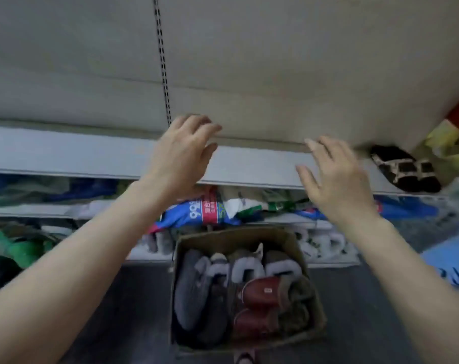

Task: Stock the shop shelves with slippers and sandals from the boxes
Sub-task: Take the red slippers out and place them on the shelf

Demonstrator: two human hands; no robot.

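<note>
Both hands, left hand [181,151] and right hand [336,177], are held empty with fingers spread above the shelf [65,151], so another slipper is probably to be fetched from the box [312,298] below.

Open cardboard box [236,239] full of grey and red fleecy slippers [189,282] below the shelf [65,153]; black-and-cream slipper [407,169] at its right end.

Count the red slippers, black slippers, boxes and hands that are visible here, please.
Red slippers: 2
Black slipper: 1
Box: 1
Hands: 2, the left hand and the right hand
Total: 6
</note>
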